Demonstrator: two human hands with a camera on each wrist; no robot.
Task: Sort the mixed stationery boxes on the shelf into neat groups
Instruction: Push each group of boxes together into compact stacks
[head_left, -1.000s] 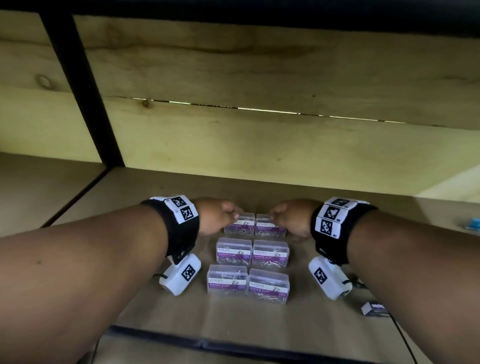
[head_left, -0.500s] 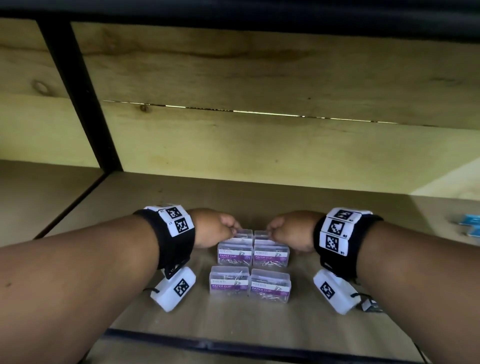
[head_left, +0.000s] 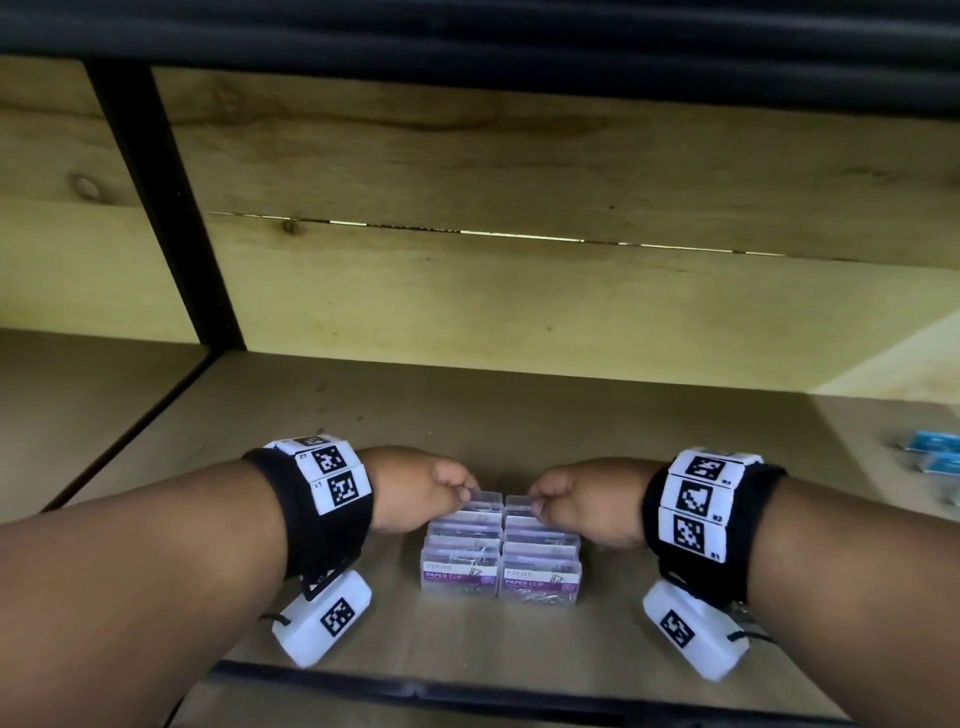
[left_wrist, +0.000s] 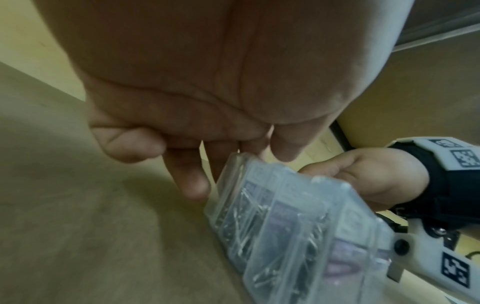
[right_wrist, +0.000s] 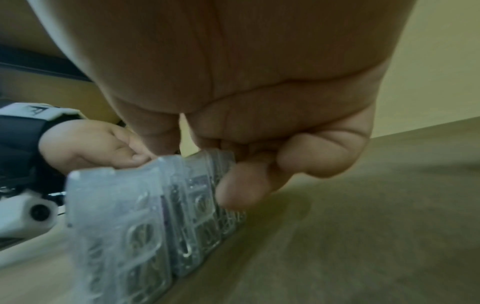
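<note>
- Shelf (head_left: 519, 431): light wood board w/ black metal edge at front, wood back panel (head_left: 519, 312) behind, black upright post (head_left: 166, 208) at left rear. Another dark shelf runs overhead.
- Left forearm comes in from lower left, right forearm from lower right; each wrist wears a black strap w/ white marker tags + a white camera block hanging under it.
- Paper clip boxes (head_left: 500, 551): clear plastic, purple "PAPER CLIP" labels, packed tight in two columns side by side, rows touching front to back. Block sits mid-shelf, nearer the front edge, between the two hands. Front pair shows labels plainly; back rows seen mostly as lid tops. Exact count hard to tell from the head view.
- Left hand (head_left: 415, 491): at the far left corner of the block, fingers curled down behind the rearmost left box, thumb on top edge. In left wrist view fingertips (left_wrist: 194, 185) touch the box end (left_wrist: 285, 216). Clamped on that back box.
- Right hand (head_left: 582, 501): mirror of it, at far right corner, fingers curled over the rearmost right box; right wrist view shows a fingertip (right_wrist: 239, 191) pressed on the box side (right_wrist: 161, 216). Also gripping its back box.
- Hands close together, not touching; narrow gap over the centre seam.
- Blue boxes (head_left: 935, 454): small, at far right edge of shelf, well apart from the clear block; detail too small to read.
</note>
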